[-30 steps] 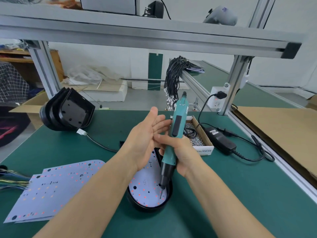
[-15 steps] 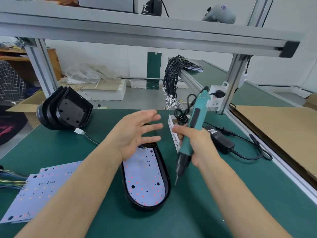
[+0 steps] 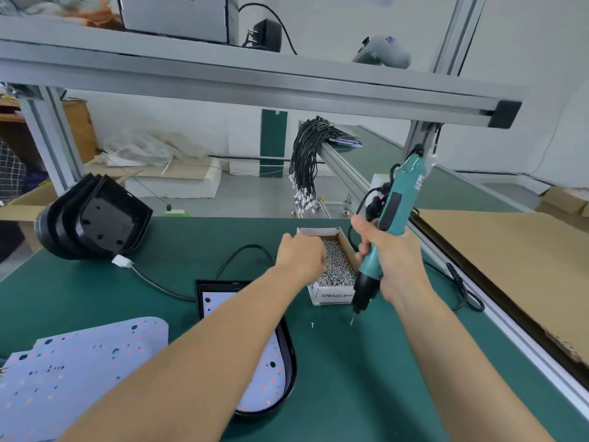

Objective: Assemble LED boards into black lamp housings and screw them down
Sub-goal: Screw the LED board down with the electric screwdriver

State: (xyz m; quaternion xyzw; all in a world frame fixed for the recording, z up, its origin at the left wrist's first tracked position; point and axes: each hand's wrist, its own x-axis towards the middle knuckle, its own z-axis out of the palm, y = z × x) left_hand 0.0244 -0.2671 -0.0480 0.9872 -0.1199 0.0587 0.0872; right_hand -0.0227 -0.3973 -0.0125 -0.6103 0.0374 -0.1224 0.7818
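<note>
While the right hand grips a teal electric screwdriver around its body, tip pointing down and hanging just above the green table, the left hand reaches into the small cardboard box of screws at about 12 o'clock from the work. Its fingers are curled down over the screws; whether they pinch one cannot be told. The black lamp housing lies flat on the table at 6 o'clock from the box, with a white LED board seated inside it and the left forearm crossing over it. A black cable with a white plug runs from the housing toward 10 o'clock. One loose screw lies on the table between the housing and the screwdriver tip. At 8 o'clock sits a stack of spare LED boards, and at 10 o'clock a nested pile of empty black housings rests on its side. A bundle of black wires hangs from a rail at 12 o'clock, beyond the box.
</note>
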